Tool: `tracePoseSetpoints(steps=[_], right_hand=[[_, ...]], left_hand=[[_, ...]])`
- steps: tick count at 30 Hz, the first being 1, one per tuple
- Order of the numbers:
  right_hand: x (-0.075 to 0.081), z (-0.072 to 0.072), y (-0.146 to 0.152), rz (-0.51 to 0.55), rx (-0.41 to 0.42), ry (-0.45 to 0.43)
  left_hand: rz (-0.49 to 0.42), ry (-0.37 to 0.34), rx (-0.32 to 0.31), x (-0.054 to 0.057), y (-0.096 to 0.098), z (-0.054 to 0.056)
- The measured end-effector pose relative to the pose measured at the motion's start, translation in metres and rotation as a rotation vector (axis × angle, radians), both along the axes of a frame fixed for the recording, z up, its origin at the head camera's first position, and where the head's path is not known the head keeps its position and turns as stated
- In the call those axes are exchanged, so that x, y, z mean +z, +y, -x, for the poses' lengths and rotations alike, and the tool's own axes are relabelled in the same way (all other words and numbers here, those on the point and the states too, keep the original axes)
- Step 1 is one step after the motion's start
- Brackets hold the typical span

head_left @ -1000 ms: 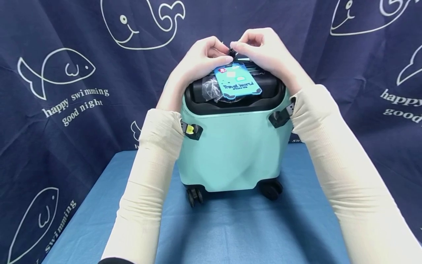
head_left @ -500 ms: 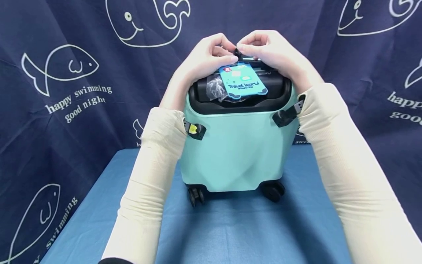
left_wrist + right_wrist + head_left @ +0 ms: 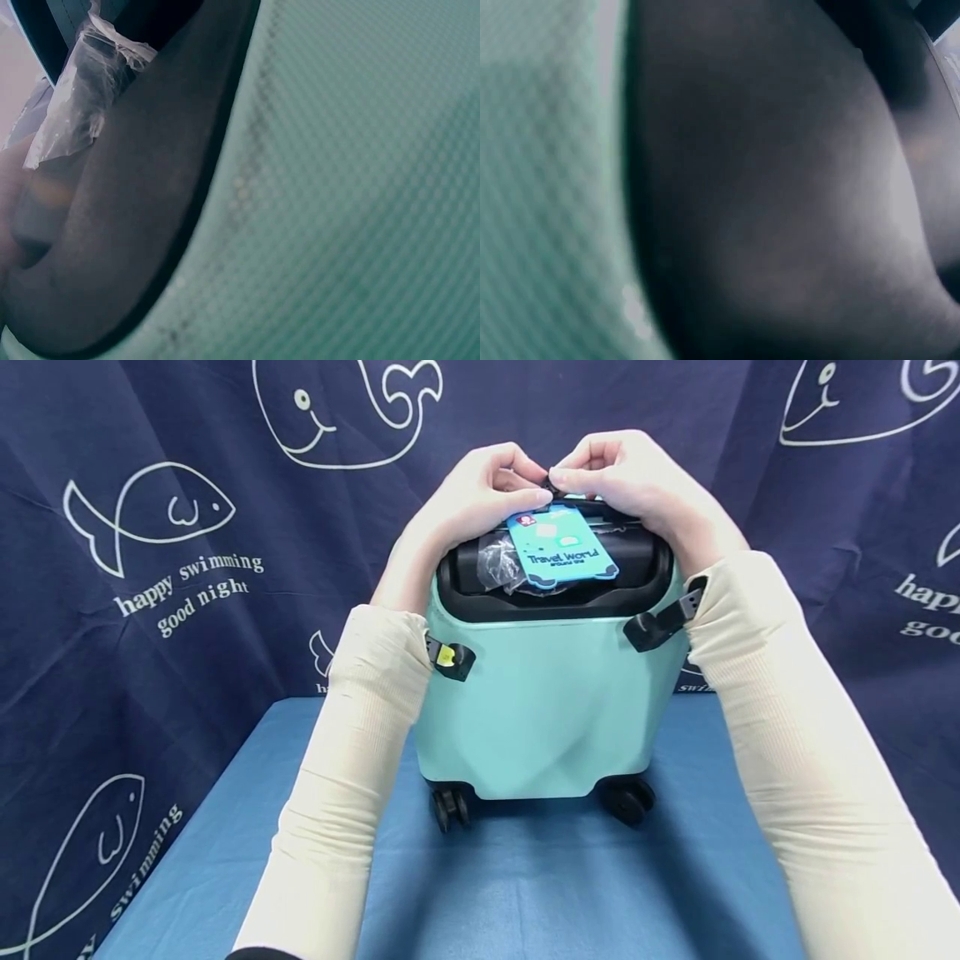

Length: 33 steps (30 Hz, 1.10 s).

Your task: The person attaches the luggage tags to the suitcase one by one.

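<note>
A mint-green suitcase (image 3: 547,710) stands upright on its black wheels. At its top, a blue luggage tag (image 3: 570,550) lettered "Travel World" hangs over the black recessed panel (image 3: 480,602). My left hand (image 3: 487,493) and right hand (image 3: 633,477) meet above the tag, pinching its small black strap (image 3: 553,487) between thumbs and fingers by the carry handle (image 3: 600,508). The strap's ends are mostly hidden by the fingertips. In the left wrist view, crumpled clear plastic wrap (image 3: 82,97) clings near the handle. Only the suitcase's dark panel (image 3: 765,187) and green shell fill the right wrist view.
A blue cloth (image 3: 517,877) covers the table under the suitcase. Behind hangs a navy curtain (image 3: 225,610) with white fish and whale drawings. Black wrist camera mounts (image 3: 453,660) sit at both sleeve cuffs, close to the suitcase's front.
The whole view has shifted, so suitcase and curtain appear farther right. Both hands keep pinching the strap; the right fingertips have come slightly lower, closer to the left ones.
</note>
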State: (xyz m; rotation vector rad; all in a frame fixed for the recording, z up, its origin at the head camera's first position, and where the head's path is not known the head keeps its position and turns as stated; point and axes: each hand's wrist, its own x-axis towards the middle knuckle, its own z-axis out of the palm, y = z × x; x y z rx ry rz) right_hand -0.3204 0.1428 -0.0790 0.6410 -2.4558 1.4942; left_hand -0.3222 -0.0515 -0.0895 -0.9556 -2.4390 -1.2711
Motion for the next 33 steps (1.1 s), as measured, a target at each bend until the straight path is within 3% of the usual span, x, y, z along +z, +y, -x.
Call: tracePoseSetpoints(steps=[9,17,25,33], right_hand=[[-0.0016,-0.0048,-0.0007,0.014,0.025,0.063],[-0.0027,-0.0043,0.0013,0.030,0.026,0.057],[-0.0054,-0.0035,0.0045,0.048,0.008,0.054],[-0.0040,-0.0060,0.0026,0.051,0.042,0.074]], left_hand=[[-0.023,0.017,-0.003,0.0003,-0.0027,-0.0030],[-0.001,-0.005,0.036,0.0003,-0.0001,-0.0026],[0.017,-0.007,0.031,-0.0022,0.0025,-0.0013],[0.030,0.079,0.051,-0.0013,0.0006,-0.0007]])
